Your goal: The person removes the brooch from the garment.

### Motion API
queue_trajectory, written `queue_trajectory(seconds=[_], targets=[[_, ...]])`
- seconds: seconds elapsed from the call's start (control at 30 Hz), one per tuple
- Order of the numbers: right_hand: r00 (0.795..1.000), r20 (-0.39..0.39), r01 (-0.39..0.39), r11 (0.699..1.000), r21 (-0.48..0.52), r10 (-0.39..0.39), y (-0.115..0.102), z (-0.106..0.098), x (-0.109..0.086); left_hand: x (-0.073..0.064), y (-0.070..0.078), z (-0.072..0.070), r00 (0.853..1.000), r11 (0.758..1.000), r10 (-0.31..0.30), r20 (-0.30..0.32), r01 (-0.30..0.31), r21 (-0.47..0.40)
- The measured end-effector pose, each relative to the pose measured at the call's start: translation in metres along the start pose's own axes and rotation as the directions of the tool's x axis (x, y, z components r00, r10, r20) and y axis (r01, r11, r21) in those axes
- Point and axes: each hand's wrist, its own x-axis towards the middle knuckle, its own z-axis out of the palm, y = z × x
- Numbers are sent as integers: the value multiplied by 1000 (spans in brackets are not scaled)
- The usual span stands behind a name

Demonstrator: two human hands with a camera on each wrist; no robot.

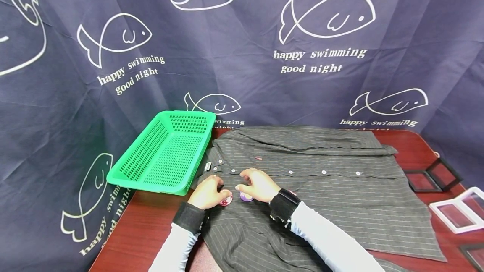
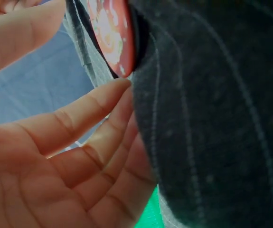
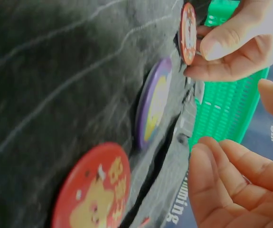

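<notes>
A dark grey pinstriped shirt [image 1: 332,205] lies spread on the table with round badges on its front. My left hand [image 1: 206,192] is at a red badge [image 1: 226,198]. In the left wrist view its index fingertip sits right at the lower rim of this badge, with the thumb apart from it. Beside the purple-rimmed badge [image 1: 245,197] is my right hand [image 1: 261,184], its fingers loosely bent with nothing between them. Another red badge [image 3: 96,190], with a yellow star figure, shows large in the right wrist view; my right wrist mostly hides it from the head camera.
A green plastic basket [image 1: 184,191] stands left of the shirt, close to its collar. On the right of the red-brown table [image 1: 151,221] are a black folding frame [image 1: 435,181], a white one [image 1: 466,221] and part of another dark frame [image 1: 472,255]. A blue curtain hangs behind.
</notes>
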Motion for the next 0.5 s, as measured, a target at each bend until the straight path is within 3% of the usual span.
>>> queue_trajectory(seconds=[0.23,0.5], targets=[[998,52,17,1000,-6,-17,-5,9,6,-2,-1,0,1000,1000,24,-1,-24,-20],[996,72,66,992,-106,-59,-9,19,7,-1,-5,3,998,998,58,11,-58,-12]])
